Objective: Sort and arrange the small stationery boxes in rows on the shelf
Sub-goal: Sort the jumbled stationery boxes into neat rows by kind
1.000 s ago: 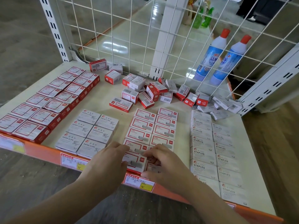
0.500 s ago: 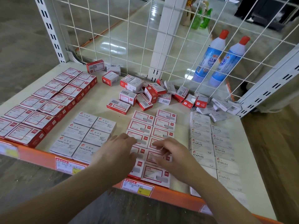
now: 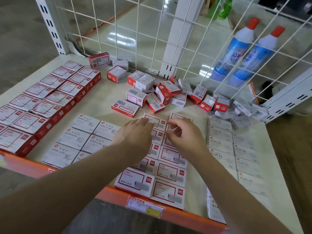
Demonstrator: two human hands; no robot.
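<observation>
Head view shows the red and white boxes (image 3: 170, 166) lying flat in two rows in the middle of the shelf (image 3: 108, 97), running from the near orange edge (image 3: 108, 193) toward the far pile. They look small, light and stiff, made of thin card, so they should slide easily and could dent if squeezed. Best to hold one by its two short sides.

Left hand (image 3: 135, 135) rests on the far boxes of the left row, fingers bent low and holding nothing. Right hand (image 3: 184, 137) sits over the right row, fingers curled; I cannot tell if they pinch a box.

Paper clip boxes (image 3: 79, 137) are on the left, staples boxes (image 3: 236, 149) on the right. A messy pile of loose boxes (image 3: 160, 95) waits far back by the wire wall (image 3: 140, 36).
</observation>
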